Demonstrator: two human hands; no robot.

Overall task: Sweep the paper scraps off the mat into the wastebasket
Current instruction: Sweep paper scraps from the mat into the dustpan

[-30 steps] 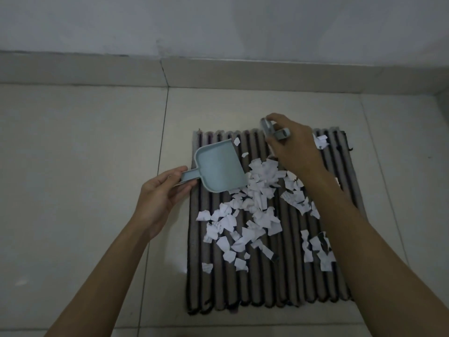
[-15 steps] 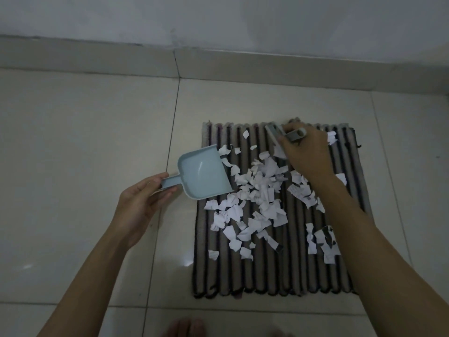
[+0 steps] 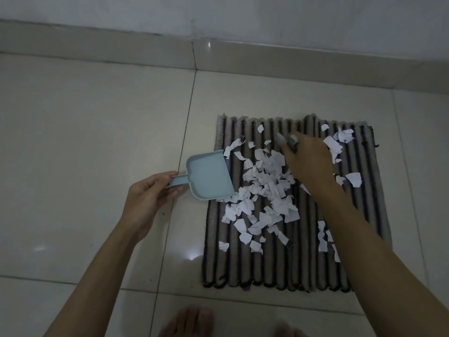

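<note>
A striped grey and black mat (image 3: 286, 268) lies on the tiled floor. Several white paper scraps (image 3: 264, 188) are heaped on its upper middle, with a few more at its right side. My left hand (image 3: 148, 200) grips the handle of a pale blue dustpan (image 3: 209, 176), whose open lip rests at the mat's left edge against the heap. My right hand (image 3: 308, 161) is closed around a small grey brush (image 3: 288, 142), mostly hidden under my fingers, just right of the heap. No wastebasket is in view.
Pale floor tiles (image 3: 92, 132) surround the mat. A low skirting and wall (image 3: 243, 52) run along the back. My bare feet (image 3: 192, 322) show at the bottom edge.
The dustpan has come down and left, from above the mat to its left edge. My right hand has drawn the brush leftward, bunching the scraps toward the pan.
</note>
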